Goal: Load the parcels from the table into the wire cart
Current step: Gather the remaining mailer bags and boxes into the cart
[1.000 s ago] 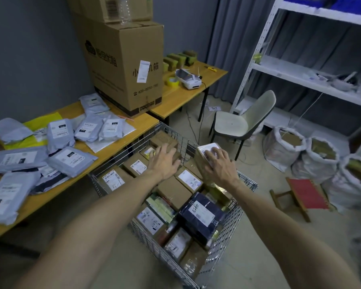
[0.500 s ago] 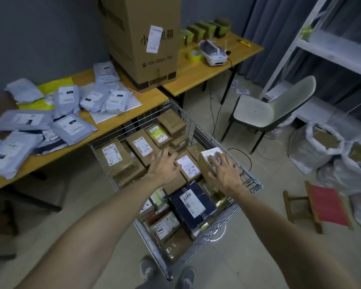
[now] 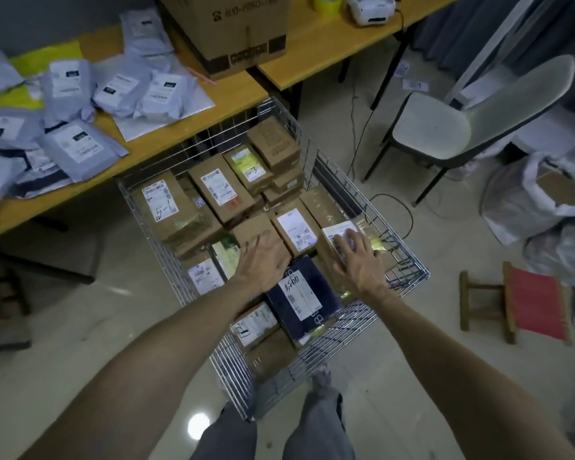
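Observation:
The wire cart (image 3: 409, 260) stands against the wooden table (image 3: 153, 147), packed with several brown boxes and a dark blue parcel (image 3: 301, 297). My right hand (image 3: 357, 260) lies flat on a small brown box with a white label (image 3: 337, 235) at the cart's right side, fingers spread. My left hand (image 3: 263, 260) hovers or rests with straight fingers over the brown boxes in the cart's middle, holding nothing. Several grey mailer bags (image 3: 80, 147) with white labels lie on the table to the left.
A large cardboard carton (image 3: 233, 28) sits on the table behind the cart. A white chair (image 3: 445, 127) stands to the right, with white sacks (image 3: 538, 200) and a red stool (image 3: 531, 307) on the floor. A cable (image 3: 409, 214) runs near the cart.
The view has tilted down and drawn closer to the cart. Both hands have stayed low over the boxes; the right hand still lies on the labelled box.

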